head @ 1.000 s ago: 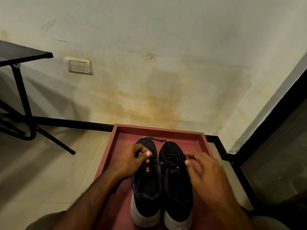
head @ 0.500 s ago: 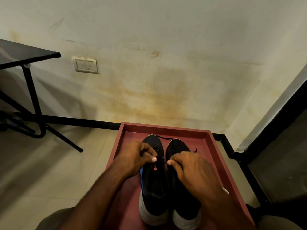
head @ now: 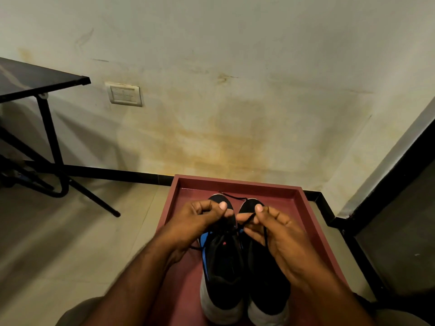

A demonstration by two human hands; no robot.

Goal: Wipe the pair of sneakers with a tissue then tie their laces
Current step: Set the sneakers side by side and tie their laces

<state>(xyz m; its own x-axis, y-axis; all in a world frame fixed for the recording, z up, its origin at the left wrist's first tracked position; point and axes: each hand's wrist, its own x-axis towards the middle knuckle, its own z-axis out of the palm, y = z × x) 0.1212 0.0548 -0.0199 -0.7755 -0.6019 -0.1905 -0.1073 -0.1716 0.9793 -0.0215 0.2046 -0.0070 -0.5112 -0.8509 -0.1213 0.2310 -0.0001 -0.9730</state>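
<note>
Head view: left hand [head: 200, 220] and right hand [head: 273, 229] each pinch the lace [head: 249, 220] over the left sneaker [head: 221, 267]; best to cross ends, pull evenly, keeping tension.

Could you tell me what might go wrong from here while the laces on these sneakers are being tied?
Both hands pinch a thin black lace above the left sneaker: left hand, right hand. It could slip from the fingertips and the knot come undone. The right sneaker stands close beside it, so its loose lace near the toes might get caught in. Pulling hard could shift the sneakers on the red tray.
</note>
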